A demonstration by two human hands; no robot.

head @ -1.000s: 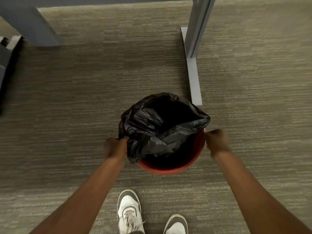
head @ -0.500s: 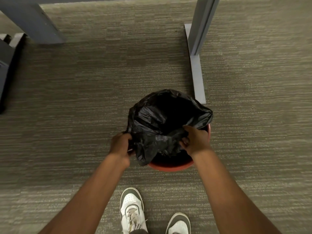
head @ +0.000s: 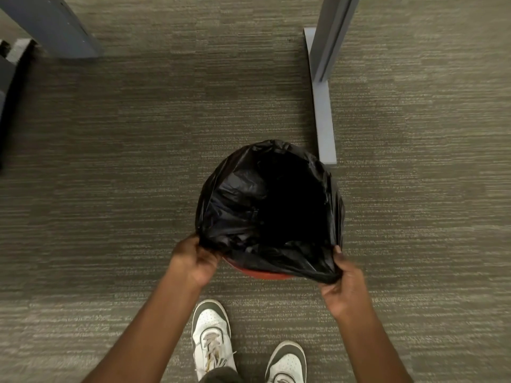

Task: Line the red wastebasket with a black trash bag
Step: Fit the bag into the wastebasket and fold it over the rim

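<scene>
A black trash bag [head: 249, 194] sits in the red wastebasket [head: 265, 274] on the carpet, its mouth spread wide open and dark inside. Only a thin arc of red rim shows at the near side; the bag hides the rest. My left hand [head: 193, 261] grips the bag's edge at the near left of the rim. My right hand [head: 343, 283] holds the bag's edge at the near right, stretched outward past the rim.
A grey desk leg with a flat foot [head: 323, 111] stands just behind and right of the wastebasket. Another grey leg [head: 55, 26] is at the far left, dark furniture [head: 8, 87] at the left edge. My two white shoes [head: 211, 335] stand close below the basket.
The bag's mouth has opened wide over the basket. My right hand moved from inside the bag to the near right edge, pulling it outward; my left hand kept its grip.
</scene>
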